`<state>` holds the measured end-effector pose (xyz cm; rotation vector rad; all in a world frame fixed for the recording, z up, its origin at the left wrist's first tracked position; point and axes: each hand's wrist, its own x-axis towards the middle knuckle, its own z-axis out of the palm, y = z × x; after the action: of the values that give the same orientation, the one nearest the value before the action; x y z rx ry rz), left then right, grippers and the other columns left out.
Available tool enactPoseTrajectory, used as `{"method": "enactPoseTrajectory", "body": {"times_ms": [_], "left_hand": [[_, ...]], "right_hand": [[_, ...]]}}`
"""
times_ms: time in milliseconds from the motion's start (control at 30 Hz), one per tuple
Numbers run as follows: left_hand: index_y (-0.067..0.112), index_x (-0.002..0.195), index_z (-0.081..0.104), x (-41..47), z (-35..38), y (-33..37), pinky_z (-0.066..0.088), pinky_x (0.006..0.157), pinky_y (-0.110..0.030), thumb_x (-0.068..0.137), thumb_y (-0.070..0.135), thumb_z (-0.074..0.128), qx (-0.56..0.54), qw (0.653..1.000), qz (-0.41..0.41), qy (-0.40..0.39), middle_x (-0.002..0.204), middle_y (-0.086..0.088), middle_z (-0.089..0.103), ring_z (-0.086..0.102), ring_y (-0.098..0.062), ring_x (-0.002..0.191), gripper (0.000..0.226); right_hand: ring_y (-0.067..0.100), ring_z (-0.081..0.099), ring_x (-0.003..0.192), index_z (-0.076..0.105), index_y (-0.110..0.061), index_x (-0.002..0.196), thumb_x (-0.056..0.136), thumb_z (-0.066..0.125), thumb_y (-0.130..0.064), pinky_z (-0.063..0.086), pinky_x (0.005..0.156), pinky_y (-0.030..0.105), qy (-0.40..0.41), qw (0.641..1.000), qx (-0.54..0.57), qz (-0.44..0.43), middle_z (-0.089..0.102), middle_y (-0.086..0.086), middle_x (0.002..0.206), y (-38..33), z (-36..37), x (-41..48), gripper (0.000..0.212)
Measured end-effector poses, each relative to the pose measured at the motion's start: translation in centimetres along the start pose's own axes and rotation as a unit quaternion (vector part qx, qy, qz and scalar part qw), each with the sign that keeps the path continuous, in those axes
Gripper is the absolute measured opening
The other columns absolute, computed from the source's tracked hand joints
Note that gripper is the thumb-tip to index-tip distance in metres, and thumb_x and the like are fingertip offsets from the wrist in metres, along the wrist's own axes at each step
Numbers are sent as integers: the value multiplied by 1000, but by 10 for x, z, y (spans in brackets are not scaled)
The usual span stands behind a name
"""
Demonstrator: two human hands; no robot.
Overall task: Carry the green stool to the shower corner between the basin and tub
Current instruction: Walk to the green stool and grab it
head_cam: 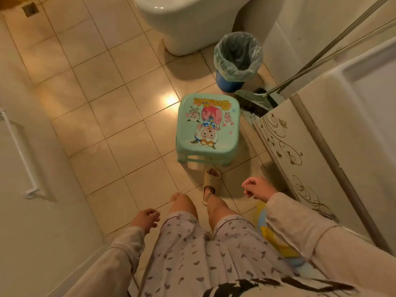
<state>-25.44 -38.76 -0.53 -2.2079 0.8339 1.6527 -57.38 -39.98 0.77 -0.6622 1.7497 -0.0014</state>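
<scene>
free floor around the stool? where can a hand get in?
Bare tiles lie left of the green stool, out to the white door, and up toward the toilet. Its right side is crowded: bin, broom, decorated panel. A slipper sits at its near edge. Both hands are empty.

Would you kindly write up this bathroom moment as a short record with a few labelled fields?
stool: green stool standing upright on the tiled floor, cartoon print on the seat
left hand: left hand open, holding nothing, apart from the stool
right hand: right hand empty, fingers loosely curled, nearer the stool but not touching
foot: slipper just short of the stool
nearby: bin with a plastic liner and a broom beyond the stool, toilet behind
progress: stool not yet lifted
</scene>
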Motion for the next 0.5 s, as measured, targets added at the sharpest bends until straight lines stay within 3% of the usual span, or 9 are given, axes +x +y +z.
{"method": "enactPoseTrajectory", "body": {"times_ms": [133,333,400,500], "left_hand": [[-1,112,60,8,6,28,32,50,-23,90,16,48,12,1000,7,-3,92,-10,58,53,-23,79,30],[0,113,60,57,13,84,38,52,-24,89,16,48,39,999,29,-23,98,-14,63,53,-21,82,31],[1,113,61,66,12,102,46,68,-29,89,16,48,58,997,51,-19,110,-18,67,54,-20,84,31],[1,113,61,105,8,124,44,86,-32,89,16,47,84,994,69,-11,117,-20,66,62,-31,97,32]], "right_hand": [[11,50,58,55,-8,88,89,44,-6,36,53,18,-8,1000,-22,15,54,0,65,-1,-14,18,12],[12,50,57,56,-11,82,86,45,-5,35,52,21,-21,998,-31,58,54,1,63,9,-12,59,13],[13,51,57,56,-14,75,87,47,-6,35,53,22,-17,998,-23,61,55,1,63,8,-14,66,17],[13,50,58,55,-13,76,88,47,-10,36,54,21,-25,997,-45,62,55,1,63,8,-11,102,15]]}}
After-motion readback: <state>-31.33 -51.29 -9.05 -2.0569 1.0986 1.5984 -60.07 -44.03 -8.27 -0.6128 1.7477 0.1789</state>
